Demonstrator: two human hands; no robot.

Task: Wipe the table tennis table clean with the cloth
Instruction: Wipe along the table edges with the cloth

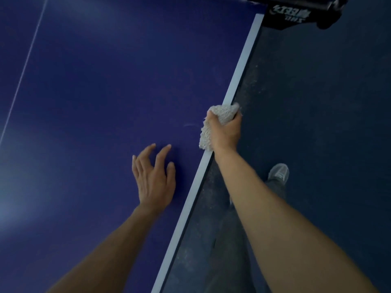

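1. Head view. Blue table tennis table [105,92] fills the left and centre. Its pale side stripe [243,66] runs diagonally from bottom centre up to top right.
2. Cloth [223,114]: pale, nubbly and bunched into a wad. It sits right on the side stripe, at the table's right edge and about mid-height in the frame.
3. Cloth's long axis follows the table edge. One bunched end points up-right past the knuckles, and a loose tail hangs out down-left below the wrist side of the fist.
4. Right hand [225,132]: fingers and thumb curled round the cloth, gripping it. The forearm reaches in from the lower right, over the floor side of the edge.
5. Left hand [153,178]: fingers spread and slightly bent, holding nothing, over the blue surface just left of the stripe and below the cloth. Cannot tell whether palm or fingertips touch the top.
6. Thin white centre line [23,68] at far left.
7. Black net clamp [296,13] at the top right corner, with printed lettering.
8. Dark floor [328,102] right of the table, with pale scuffing beside the edge. A grey shoe [279,173] shows behind the right forearm.
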